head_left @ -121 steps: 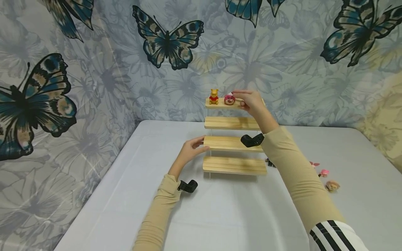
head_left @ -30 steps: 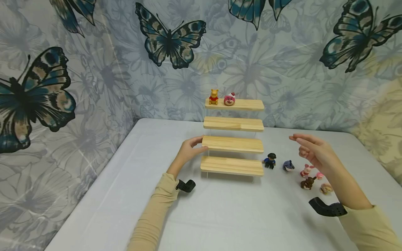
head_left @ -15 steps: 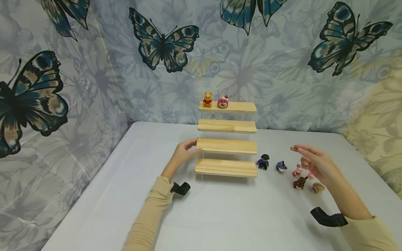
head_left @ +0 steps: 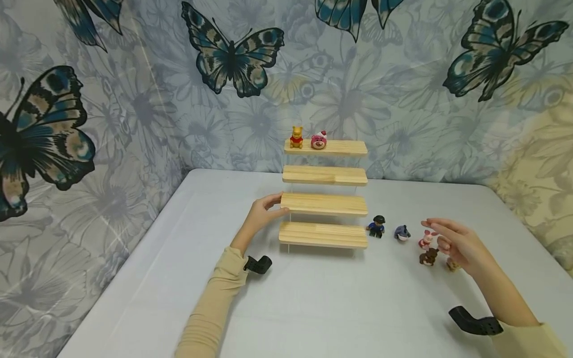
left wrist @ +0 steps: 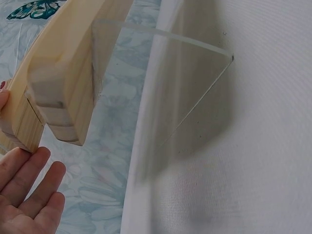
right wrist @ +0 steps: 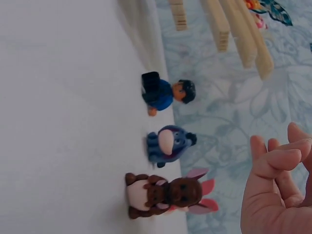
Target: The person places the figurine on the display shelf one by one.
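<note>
My left hand (head_left: 260,215) grips the left end of the third board down on a four-step wooden display shelf (head_left: 324,204), thumb at the front edge and fingers at the end. In the left wrist view its fingers (left wrist: 29,180) touch the board's end. On the top board stand a yellow bear figurine (head_left: 296,137) in red and a pink bear figurine (head_left: 319,141) with a Santa hat. My right hand (head_left: 461,246) hovers, holding nothing, over a pink piglet figurine (head_left: 427,239), a brown long-eared figurine (right wrist: 183,192) and a tan figurine (head_left: 452,264), which it partly hides.
A toy man in blue with a black cap (head_left: 376,226) stands right of the shelf's lowest board. Beside it sits a blue donkey figurine (head_left: 402,233). All are on a white-covered table (head_left: 313,303) before a butterfly-print backdrop (head_left: 394,114).
My right hand has let go of the pink bear on the top board, moved right and down to the loose figurines, and sunk slightly lower. My left hand stays on the shelf.
</note>
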The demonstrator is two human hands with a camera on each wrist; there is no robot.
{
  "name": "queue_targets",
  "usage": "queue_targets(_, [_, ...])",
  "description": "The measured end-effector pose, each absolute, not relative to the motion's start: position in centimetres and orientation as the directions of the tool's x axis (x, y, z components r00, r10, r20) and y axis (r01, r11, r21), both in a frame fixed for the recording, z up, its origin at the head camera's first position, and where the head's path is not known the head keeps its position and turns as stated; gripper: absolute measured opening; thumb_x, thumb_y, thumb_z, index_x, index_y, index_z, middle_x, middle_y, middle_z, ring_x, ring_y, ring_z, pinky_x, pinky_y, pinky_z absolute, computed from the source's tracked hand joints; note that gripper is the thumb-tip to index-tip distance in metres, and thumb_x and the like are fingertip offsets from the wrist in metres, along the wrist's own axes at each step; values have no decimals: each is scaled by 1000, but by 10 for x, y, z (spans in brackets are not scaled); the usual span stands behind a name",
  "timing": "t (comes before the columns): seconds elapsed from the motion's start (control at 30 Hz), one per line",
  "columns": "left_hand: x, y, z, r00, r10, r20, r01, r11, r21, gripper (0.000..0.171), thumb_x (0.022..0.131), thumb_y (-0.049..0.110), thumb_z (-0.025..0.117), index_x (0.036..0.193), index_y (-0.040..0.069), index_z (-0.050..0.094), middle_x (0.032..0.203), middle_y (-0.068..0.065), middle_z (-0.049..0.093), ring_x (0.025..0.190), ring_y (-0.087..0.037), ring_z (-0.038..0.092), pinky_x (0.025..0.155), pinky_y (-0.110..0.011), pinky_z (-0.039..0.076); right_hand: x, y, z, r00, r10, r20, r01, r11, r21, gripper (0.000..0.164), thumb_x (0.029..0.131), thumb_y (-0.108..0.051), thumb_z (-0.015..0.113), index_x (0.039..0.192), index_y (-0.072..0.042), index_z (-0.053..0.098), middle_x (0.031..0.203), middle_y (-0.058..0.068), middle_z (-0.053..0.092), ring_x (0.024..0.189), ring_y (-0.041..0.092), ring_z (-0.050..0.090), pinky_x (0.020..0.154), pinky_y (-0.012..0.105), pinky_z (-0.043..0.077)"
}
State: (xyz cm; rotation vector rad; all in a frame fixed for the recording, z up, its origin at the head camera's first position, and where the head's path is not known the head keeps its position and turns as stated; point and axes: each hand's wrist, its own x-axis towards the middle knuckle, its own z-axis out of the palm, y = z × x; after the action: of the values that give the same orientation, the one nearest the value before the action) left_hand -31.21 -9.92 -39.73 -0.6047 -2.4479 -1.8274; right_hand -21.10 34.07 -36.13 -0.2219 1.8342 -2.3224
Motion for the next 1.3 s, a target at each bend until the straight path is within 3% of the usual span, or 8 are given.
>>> queue_targets(0.33, [-312, -99, -398, -926, 282, 252, 320, 231, 919, 54, 81, 19, 68, 129, 2, 48, 119, -9, 55, 112, -19, 47, 99, -27, 32, -198, 349, -375, -983, -167, -71, 115, -268, -957, 28, 95, -5, 42, 97, -12, 70, 96, -4, 66, 49, 6, 41, 39, 21, 24])
queue_targets(0.6, [-313, -99, -399, -920, 291, 262, 332, 224, 916, 55, 82, 17, 67, 129, -1, 46, 119, -11, 54, 112, -22, 46, 99, -30, 32, -193, 352, -386, -977, -200, -70, 123, -271, -955, 31, 96, -6, 40, 100, -14, 69, 97, -6, 63, 51, 7, 32, 41, 22, 23])
queue_targets(0.97, [-311, -99, -394, -924, 295, 242, 311, 217, 925, 54, 82, 17, 67, 129, 1, 47, 120, -11, 54, 113, -22, 46, 99, -29, 32, -194, 358, -388, -980, -170, -100, 122, -120, -985, 27, 95, -8, 44, 97, -16, 70, 94, -8, 59, 52, 4, 40, 41, 17, 33])
queue_targets(1.17, [-296, -98, -373, -914, 318, 250, 324, 203, 924, 53, 83, 10, 65, 128, -8, 43, 121, -20, 51, 114, -31, 44, 101, -35, 30, -196, 360, -392, -969, -232, -81, 110, -116, -987, 28, 93, 0, 45, 103, -12, 68, 94, -3, 63, 52, 4, 43, 40, 23, 25])
queue_targets(1.3, [-297, -98, -375, -909, 325, 260, 333, 192, 923, 54, 83, 9, 64, 128, -10, 42, 121, -21, 51, 114, -32, 43, 101, -36, 30, -198, 363, -394, -956, -284, -79, 104, -77, -992, 30, 91, 4, 45, 106, -13, 66, 94, -2, 62, 52, 3, 43, 40, 19, 28])
